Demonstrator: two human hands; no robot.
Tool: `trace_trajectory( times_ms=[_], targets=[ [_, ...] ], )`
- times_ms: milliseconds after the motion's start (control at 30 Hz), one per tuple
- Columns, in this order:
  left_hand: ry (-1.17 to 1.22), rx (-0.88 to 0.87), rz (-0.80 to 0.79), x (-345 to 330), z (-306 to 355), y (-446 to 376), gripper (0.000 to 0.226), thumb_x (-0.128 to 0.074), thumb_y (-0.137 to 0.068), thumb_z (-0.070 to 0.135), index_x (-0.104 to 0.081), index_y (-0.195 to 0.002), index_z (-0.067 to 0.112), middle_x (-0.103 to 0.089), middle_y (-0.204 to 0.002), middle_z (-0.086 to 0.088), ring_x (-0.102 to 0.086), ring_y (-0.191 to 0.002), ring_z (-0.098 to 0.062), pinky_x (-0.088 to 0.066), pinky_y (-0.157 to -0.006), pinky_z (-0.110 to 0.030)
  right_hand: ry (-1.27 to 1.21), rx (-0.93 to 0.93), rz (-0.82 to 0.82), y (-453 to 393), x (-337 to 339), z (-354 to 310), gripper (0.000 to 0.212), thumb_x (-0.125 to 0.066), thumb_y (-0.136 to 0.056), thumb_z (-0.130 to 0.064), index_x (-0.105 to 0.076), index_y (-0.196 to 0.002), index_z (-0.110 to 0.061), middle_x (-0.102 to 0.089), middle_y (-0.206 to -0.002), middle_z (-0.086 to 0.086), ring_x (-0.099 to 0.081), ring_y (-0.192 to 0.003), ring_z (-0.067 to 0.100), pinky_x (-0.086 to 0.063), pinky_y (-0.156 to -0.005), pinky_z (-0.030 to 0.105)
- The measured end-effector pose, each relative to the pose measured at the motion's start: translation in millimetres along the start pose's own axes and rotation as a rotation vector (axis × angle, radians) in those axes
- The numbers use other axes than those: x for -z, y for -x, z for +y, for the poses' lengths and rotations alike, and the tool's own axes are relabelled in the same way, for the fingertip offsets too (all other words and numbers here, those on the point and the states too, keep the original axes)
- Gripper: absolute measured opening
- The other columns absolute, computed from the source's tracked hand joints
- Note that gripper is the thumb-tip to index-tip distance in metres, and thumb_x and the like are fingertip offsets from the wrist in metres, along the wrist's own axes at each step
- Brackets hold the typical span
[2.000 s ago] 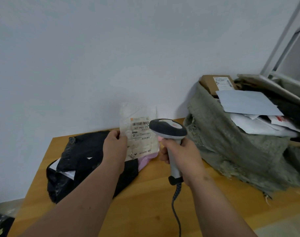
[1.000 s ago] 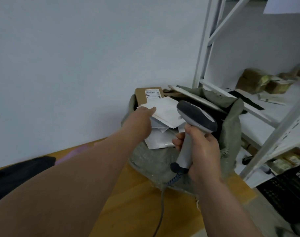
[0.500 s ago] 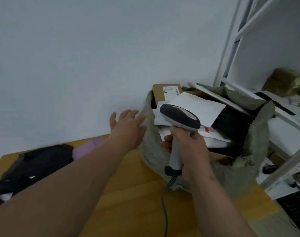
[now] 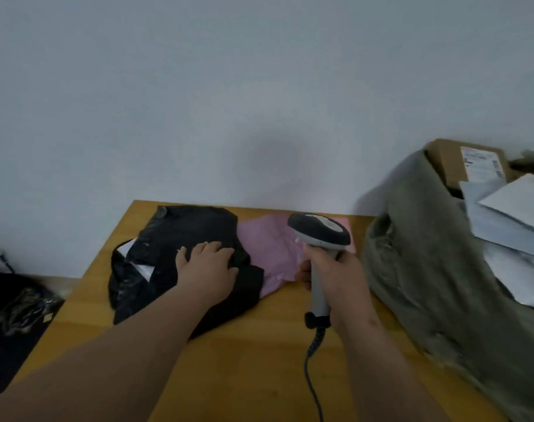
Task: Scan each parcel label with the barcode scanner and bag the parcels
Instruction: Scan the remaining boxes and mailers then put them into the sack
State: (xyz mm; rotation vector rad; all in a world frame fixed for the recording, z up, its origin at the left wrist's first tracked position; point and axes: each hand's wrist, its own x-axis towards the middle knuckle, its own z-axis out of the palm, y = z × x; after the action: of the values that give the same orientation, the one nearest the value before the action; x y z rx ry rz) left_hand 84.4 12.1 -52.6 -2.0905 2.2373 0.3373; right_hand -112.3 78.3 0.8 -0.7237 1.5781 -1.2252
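A black plastic parcel (image 4: 168,239) lies at the back left of the wooden table (image 4: 259,360). My left hand (image 4: 207,266) rests on its right part, fingers bent into the plastic. Beside it, partly under its edge, lies a flat pink parcel (image 4: 268,248). My right hand (image 4: 341,281) grips the handle of the grey barcode scanner (image 4: 320,231), held upright over the pink parcel's right side. Its coiled cable (image 4: 311,376) hangs down toward me. No parcel label faces the camera.
A grey-green woven sack (image 4: 427,254) stands open at the right, holding white envelopes (image 4: 509,214) and a labelled cardboard box (image 4: 451,166). Dark plastic bags (image 4: 13,315) lie on the floor left of the table. A plain wall runs behind.
My left hand dropped the white labelled parcel into the sack, swung back left and came down on the black parcel. The view turned left with it; the scanner stayed in my right hand.
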Motion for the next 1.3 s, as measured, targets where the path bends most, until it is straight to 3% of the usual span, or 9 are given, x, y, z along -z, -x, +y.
trace_trajectory(
  times_ms=[133, 300, 400, 567, 733, 867, 967, 1067, 1300],
  targets=[
    [0.028, 0.066, -0.091, -23, -64, -14, 0.051, -0.041, -0.098, 0.048, -0.035, -0.148, 0.035, -0.025, -0.158, 0.006, -0.019, -0.146, -0.021, -0.006, -0.119, -0.053, 0.068, -0.018, -0.038, -8, -51, 13, 0.012, -0.067, -0.092, -0.021, -0.067, -0.091, -0.009, -0.071, -0.074, 0.007, -0.067, -0.057, 0.007, -0.056, -0.059, 0.026],
    [0.015, 0.08, -0.14, -39, -114, -31, 0.057, -0.043, -0.098, 0.049, -0.03, -0.151, 0.031, -0.025, -0.158, 0.004, -0.021, -0.145, -0.022, -0.012, -0.117, -0.053, 0.111, -0.062, -0.056, -19, -102, 29, 0.01, -0.066, -0.094, -0.02, -0.067, -0.087, -0.013, -0.07, -0.077, 0.009, -0.071, -0.068, 0.016, -0.059, -0.076, 0.046],
    [0.0, 0.087, -0.149, -48, -133, -43, 0.061, -0.044, -0.098, 0.048, -0.025, -0.152, 0.029, -0.024, -0.158, 0.004, -0.021, -0.146, -0.022, -0.013, -0.118, -0.054, 0.127, -0.107, -0.056, -23, -123, 37, 0.008, -0.068, -0.094, -0.022, -0.067, -0.089, -0.015, -0.072, -0.083, 0.011, -0.072, -0.07, 0.016, -0.06, -0.077, 0.045],
    [0.019, 0.111, -0.136, -55, -147, -62, 0.069, -0.047, -0.097, 0.048, -0.017, -0.155, 0.026, -0.019, -0.16, 0.003, -0.018, -0.147, -0.022, -0.014, -0.119, -0.052, 0.148, -0.144, -0.06, -37, -142, 43, 0.01, -0.068, -0.093, -0.021, -0.067, -0.093, -0.011, -0.072, -0.08, 0.006, -0.072, -0.068, 0.014, -0.058, -0.072, 0.036],
    [0.063, 0.169, -0.216, -67, -147, -75, 0.087, -0.055, -0.09, 0.056, -0.006, -0.156, 0.027, -0.01, -0.162, 0.0, -0.019, -0.147, -0.026, -0.021, -0.115, -0.051, 0.175, -0.184, -0.059, -59, -147, 48, 0.012, -0.067, -0.092, -0.022, -0.067, -0.094, -0.01, -0.072, -0.081, 0.006, -0.072, -0.069, 0.015, -0.058, -0.073, 0.036],
    [0.147, 0.272, -0.221, -75, -142, -78, 0.094, -0.065, -0.088, 0.046, -0.002, -0.156, 0.027, -0.009, -0.159, -0.005, -0.031, -0.14, -0.028, -0.029, -0.108, -0.05, 0.18, -0.218, -0.085, -76, -150, 52, 0.014, -0.067, -0.093, -0.023, -0.067, -0.099, -0.01, -0.073, -0.084, 0.008, -0.073, -0.072, 0.016, -0.058, -0.071, 0.034],
    [0.203, 0.293, -0.198, -77, -141, -83, 0.079, -0.061, -0.093, 0.031, -0.011, -0.155, 0.025, -0.03, -0.149, -0.006, -0.047, -0.126, -0.027, -0.033, -0.104, -0.047, 0.2, -0.234, -0.101, -85, -151, 54, 0.015, -0.067, -0.092, -0.023, -0.068, -0.099, -0.01, -0.074, -0.087, 0.009, -0.074, -0.072, 0.016, -0.058, -0.069, 0.032],
    [0.24, 0.235, -0.177, -78, -135, -87, 0.056, -0.052, -0.095, 0.022, -0.034, -0.148, 0.028, -0.051, -0.138, -0.001, -0.053, -0.121, -0.022, -0.033, -0.102, -0.043, 0.196, -0.247, -0.107, -90, -150, 56, 0.013, -0.066, -0.093, -0.022, -0.068, -0.098, -0.01, -0.074, -0.086, 0.009, -0.073, -0.07, 0.014, -0.057, -0.067, 0.031],
    [0.323, 0.178, -0.082, -69, -119, -92, 0.027, -0.047, -0.097, 0.023, -0.063, -0.118, 0.029, -0.059, -0.115, 0.005, -0.059, -0.103, -0.018, -0.03, -0.087, -0.033, 0.192, -0.246, -0.115, -94, -144, 57, 0.013, -0.066, -0.093, -0.022, -0.067, -0.099, -0.01, -0.073, -0.085, 0.008, -0.072, -0.07, 0.015, -0.056, -0.065, 0.028]
  ],
)
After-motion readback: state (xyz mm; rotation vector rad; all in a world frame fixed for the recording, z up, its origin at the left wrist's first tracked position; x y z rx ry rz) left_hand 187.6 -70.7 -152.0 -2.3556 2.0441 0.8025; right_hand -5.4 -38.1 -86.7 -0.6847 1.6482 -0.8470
